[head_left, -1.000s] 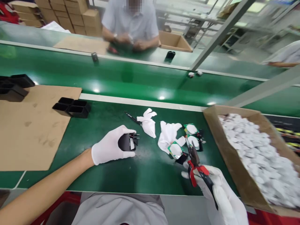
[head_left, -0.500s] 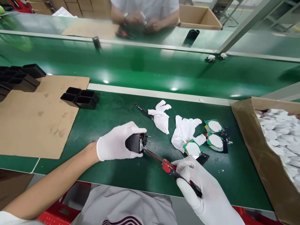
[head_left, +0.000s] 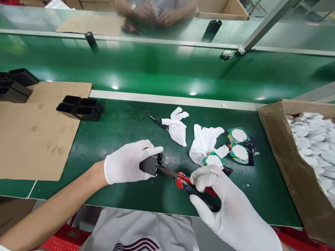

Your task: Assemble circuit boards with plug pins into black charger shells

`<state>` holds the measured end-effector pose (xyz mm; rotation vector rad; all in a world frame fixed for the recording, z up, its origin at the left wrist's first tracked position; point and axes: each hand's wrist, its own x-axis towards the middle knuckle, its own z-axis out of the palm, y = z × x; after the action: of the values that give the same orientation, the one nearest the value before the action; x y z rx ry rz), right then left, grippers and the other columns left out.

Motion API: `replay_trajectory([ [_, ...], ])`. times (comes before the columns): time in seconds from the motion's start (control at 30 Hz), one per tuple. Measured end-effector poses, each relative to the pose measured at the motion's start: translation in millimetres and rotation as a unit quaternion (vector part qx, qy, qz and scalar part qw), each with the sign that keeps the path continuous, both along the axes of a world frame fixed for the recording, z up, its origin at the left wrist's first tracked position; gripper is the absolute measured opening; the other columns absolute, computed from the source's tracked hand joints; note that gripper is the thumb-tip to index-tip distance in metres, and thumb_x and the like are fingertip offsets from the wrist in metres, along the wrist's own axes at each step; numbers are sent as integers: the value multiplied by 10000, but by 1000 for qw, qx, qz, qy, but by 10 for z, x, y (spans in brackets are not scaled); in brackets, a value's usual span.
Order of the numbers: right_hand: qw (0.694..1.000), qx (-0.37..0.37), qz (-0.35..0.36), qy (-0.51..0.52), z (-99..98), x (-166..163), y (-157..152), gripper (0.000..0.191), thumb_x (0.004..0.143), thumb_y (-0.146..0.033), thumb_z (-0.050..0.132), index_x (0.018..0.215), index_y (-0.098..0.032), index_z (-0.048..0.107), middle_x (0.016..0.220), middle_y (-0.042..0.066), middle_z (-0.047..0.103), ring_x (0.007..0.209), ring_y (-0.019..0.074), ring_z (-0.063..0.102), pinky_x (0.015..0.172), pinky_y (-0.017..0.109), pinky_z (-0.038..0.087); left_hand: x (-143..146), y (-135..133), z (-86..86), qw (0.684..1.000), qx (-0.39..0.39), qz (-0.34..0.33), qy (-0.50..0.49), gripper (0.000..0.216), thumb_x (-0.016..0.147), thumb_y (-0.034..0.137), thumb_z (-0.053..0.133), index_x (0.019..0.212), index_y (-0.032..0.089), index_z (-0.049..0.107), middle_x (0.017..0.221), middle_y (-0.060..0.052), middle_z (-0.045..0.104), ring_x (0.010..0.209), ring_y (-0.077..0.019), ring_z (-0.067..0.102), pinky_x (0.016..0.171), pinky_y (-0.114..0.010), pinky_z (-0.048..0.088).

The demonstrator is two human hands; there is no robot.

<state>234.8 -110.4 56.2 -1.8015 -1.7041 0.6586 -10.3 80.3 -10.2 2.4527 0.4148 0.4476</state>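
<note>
In a white glove, my left hand (head_left: 131,162) is closed around a black plastic housing (head_left: 148,165), its end with metal pins turned to the right. My right hand (head_left: 220,202), gloved too, grips red-and-black needle-nose pliers (head_left: 180,182). The pliers' tip reaches the open end of the housing; exactly what it touches inside is hidden. Just beyond my right hand lies a green circuit board (head_left: 214,161) with a white round pad, partly on a loose white glove (head_left: 205,143). Two similar boards (head_left: 239,152) rest farther right.
Tweezers (head_left: 157,121) lie under another crumpled glove (head_left: 178,129). Black housings (head_left: 87,112) stand on a cardboard sheet (head_left: 39,139) at left. A carton (head_left: 277,146) of white round pads stands at right. Across the green belt (head_left: 146,66), a person's hands (head_left: 157,15) are at work.
The pliers have shifted slightly left and their tip sits closer into the housing's end. My right hand's fingers have spread a little on the handles. The whole view has shifted slightly.
</note>
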Motion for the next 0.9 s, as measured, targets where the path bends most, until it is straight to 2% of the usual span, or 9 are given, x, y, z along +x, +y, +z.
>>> replay_trajectory([
  [0.03, 999, -25, -19, -13, -2, 4, 18, 145, 999, -382, 723, 1080, -281, 657, 1147, 90, 789, 995, 256, 804, 854, 392, 677, -3, -2, -3, 1000, 10, -5, -4, 754, 877, 258, 844, 1548, 294, 502, 1243, -46, 718, 1000, -207, 783, 825, -318, 642],
  [0.07, 997, -59, -36, -31, -2, 5, 41, 308, 975, -401, 756, 1238, -268, 669, 1243, 114, 807, 1087, 289, 821, 925, 429, 682, -7, -6, -5, 1000, 20, -8, -7, 758, 887, 262, 843, 1556, 286, 488, 1242, -49, 716, 997, -206, 779, 821, -317, 639],
  [0.13, 986, -144, -48, -71, 5, -4, 100, 470, 950, -431, 790, 1366, -240, 679, 1268, 124, 838, 1125, 333, 837, 946, 462, 687, -15, -15, -6, 999, 39, -10, -10, 750, 909, 299, 840, 1562, 272, 471, 1242, -59, 712, 965, -205, 769, 795, -317, 631],
  [0.27, 961, -253, -12, -112, 19, -40, 193, 227, 1016, -456, 712, 1070, -247, 781, 1016, 74, 874, 881, 307, 853, 732, 395, 669, -14, -42, 16, 998, 58, -20, -1, 716, 952, 393, 817, 1557, 234, 468, 1260, -91, 720, 945, -214, 760, 773, -323, 620],
  [0.5, 972, -183, 43, -140, -31, 134, 87, 372, 1059, -581, 630, 946, -260, 780, 862, 39, 841, 700, 247, 807, 640, 339, 591, -19, 15, 214, 990, 60, -73, 107, 682, 908, 441, 855, 1500, 209, 612, 1143, -75, 784, 974, -268, 774, 802, -362, 624],
  [0.57, 974, -168, 10, -149, -10, 307, 11, 465, 1063, -659, 573, 950, -266, 794, 852, 47, 848, 699, 260, 814, 633, 345, 589, -107, 109, 317, 993, 61, -26, 96, 632, 872, 407, 889, 1437, 235, 663, 1132, -51, 790, 966, -250, 782, 820, -341, 629],
  [0.7, 973, -134, -94, -160, 77, 612, -160, 586, 1030, -774, 535, 1003, -268, 829, 882, 54, 877, 735, 284, 836, 662, 355, 611, -270, 266, 469, 982, 99, 159, -26, 582, 881, 413, 888, 1399, 251, 675, 1155, -43, 775, 975, -227, 788, 864, -331, 644],
  [0.8, 968, -117, -117, -186, 113, 607, -248, 606, 1044, -786, 521, 957, -272, 828, 746, 28, 824, 596, 230, 749, 589, 326, 561, -240, 232, 466, 981, 101, 151, -75, 579, 927, 403, 848, 1445, 258, 632, 1140, -40, 762, 971, -219, 784, 862, -332, 648],
  [0.9, 950, -78, -106, -284, 96, 483, -278, 701, 1100, -770, 398, 738, -264, 722, 536, -2, 644, 439, 169, 558, 484, 312, 384, -174, 137, 394, 985, 95, 120, -76, 578, 953, 377, 821, 1473, 256, 599, 1137, -41, 749, 957, -213, 777, 838, -319, 647],
])
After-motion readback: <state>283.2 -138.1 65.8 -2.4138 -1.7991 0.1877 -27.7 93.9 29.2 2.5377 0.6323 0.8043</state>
